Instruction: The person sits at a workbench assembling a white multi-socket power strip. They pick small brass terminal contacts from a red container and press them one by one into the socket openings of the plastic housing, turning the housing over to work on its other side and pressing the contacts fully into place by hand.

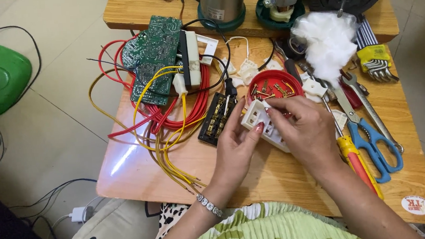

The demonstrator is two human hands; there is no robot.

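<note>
My left hand [237, 145] grips the near side of a white plastic socket housing [258, 117] with square openings, holding it tilted above the wooden table [136, 169]. My right hand [305, 128] rests over the housing's right part, fingertips pinched at its top face; whether they hold a small piece I cannot tell. Just behind the hands stands a red round lid [272, 83] with several small brass contacts in it. A black socket base [217, 119] with brass strips lies to the left of my left hand.
Red and yellow wires [172, 117] and a green circuit board [153, 58] lie at left. Blue-handled scissors [374, 145], a yellow-red screwdriver [357, 161], wrenches, hex keys [375, 58] and white cotton wool [326, 39] lie at right. A metal kettle and motor stand behind.
</note>
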